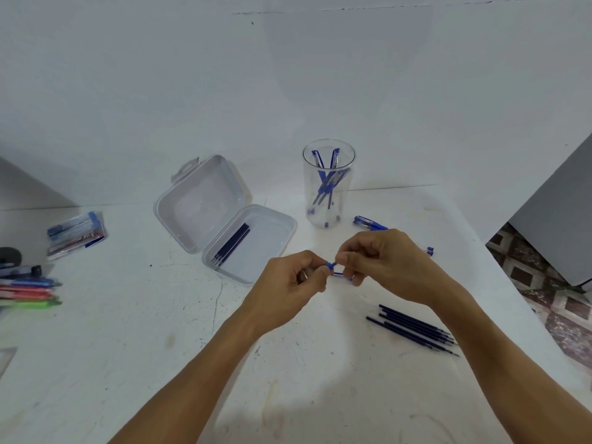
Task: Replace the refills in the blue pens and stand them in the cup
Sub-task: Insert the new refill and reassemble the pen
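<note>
My left hand (296, 278) and my right hand (387, 262) meet over the middle of the table, both pinching parts of one blue pen (333, 270); fingers hide most of it. A clear cup (329, 184) stands behind them with several blue pens inside. Another blue pen (368, 222) lies right of the cup, and a pen end (428, 250) sticks out behind my right hand. Several dark blue refills (413, 328) lie loose at the front right. An open clear box (253, 245) on the left holds a few refills (231, 247).
A pack of pens (75, 233) lies at the far left, with coloured pens (30, 291) near the left edge. The table's right edge drops to a tiled floor (544, 283). A grey cabinet (557, 219) stands at the right.
</note>
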The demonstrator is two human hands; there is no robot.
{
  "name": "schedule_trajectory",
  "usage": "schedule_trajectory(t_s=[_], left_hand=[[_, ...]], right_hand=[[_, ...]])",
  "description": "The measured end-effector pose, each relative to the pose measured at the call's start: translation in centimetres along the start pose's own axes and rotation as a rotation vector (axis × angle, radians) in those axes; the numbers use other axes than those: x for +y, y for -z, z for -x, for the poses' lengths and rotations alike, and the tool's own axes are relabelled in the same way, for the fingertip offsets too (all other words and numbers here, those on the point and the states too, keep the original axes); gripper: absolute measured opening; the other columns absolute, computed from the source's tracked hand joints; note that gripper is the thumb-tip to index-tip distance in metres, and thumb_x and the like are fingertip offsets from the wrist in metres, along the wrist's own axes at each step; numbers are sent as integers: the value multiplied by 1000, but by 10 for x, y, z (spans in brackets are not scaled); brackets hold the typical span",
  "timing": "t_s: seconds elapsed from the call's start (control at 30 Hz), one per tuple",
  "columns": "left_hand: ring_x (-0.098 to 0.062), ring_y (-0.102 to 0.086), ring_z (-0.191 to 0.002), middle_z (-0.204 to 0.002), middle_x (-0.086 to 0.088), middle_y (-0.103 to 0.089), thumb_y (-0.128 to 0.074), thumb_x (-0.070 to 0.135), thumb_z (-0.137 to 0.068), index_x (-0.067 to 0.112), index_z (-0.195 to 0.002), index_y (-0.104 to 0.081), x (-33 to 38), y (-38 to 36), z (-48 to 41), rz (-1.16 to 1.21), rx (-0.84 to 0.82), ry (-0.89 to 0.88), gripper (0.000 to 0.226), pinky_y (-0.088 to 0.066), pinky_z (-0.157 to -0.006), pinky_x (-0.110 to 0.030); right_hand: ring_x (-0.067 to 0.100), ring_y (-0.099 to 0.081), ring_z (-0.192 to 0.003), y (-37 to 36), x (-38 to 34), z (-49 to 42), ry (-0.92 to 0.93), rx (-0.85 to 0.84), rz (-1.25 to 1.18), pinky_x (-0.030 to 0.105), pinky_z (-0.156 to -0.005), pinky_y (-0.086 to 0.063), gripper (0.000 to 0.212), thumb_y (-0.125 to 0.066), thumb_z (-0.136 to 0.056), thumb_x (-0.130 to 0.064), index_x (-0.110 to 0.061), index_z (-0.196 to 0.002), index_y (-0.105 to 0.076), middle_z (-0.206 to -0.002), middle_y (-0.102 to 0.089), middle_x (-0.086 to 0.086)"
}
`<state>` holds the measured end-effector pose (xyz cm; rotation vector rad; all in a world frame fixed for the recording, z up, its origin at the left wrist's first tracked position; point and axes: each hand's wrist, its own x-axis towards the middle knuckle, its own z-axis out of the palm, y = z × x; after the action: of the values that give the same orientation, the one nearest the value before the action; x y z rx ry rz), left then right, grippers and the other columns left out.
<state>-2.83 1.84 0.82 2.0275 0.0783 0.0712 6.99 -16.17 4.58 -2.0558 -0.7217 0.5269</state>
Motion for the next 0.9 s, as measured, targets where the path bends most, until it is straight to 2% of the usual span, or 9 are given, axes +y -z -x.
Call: schedule_trajectory(t_s=[0.13,0.27,0.4,0.6,0.8,0.9], left_hand=[[-12,-58,-64,-87,-1,-72,-49,26,-101,18,-106,-70,5,3,-3,215,-104,98,23,-49,-58,-24],[-16,-60,-73,-95,-7,-72,-46,26,-102,14,-111,-69,8,6,-5,368,-162,192,28,-51,-65,-25],[-18,-59,-75,-96,-9,-71,-47,26,-102,12,-113,-69,7,8,-5,456,-165,235,28,-51,-67,-25],[-20,-58,-76,-98,-10,-71,-47,27,-101,11,-115,-69,6,10,-6,498,-208,264,30,-50,-69,-25],[-23,-66,-81,-103,-16,-71,-54,34,-92,11,-115,-69,1,12,-7,619,-205,303,36,-54,-73,-33],[-23,-66,-81,-104,-16,-71,-54,34,-91,11,-117,-68,1,12,-7,610,-203,292,37,-55,-73,-32]], right_hand=[[13,-72,-65,0,-1,-6,0,58,-25,22,-69,-58,18,-64,-93,-29,-14,-92,-74,-74,-74,0],[19,-74,-74,4,0,-11,-50,134,-246,30,-73,-61,14,-64,-94,-21,-10,-98,-72,-83,-76,5],[23,-74,-80,7,0,-9,-80,90,-402,34,-76,-62,14,-63,-95,-16,-7,-102,-71,-88,-76,9],[26,-75,-84,9,0,-10,-92,108,-421,36,-75,-62,15,-59,-97,-14,-8,-106,-69,-93,-76,9],[26,-74,-78,8,4,-12,-131,227,-490,32,-70,-61,16,-53,-100,-9,-9,-105,-68,-94,-74,15],[24,-73,-77,3,5,-10,-104,146,-407,33,-72,-61,14,-58,-97,-13,-11,-102,-72,-90,-74,11]])
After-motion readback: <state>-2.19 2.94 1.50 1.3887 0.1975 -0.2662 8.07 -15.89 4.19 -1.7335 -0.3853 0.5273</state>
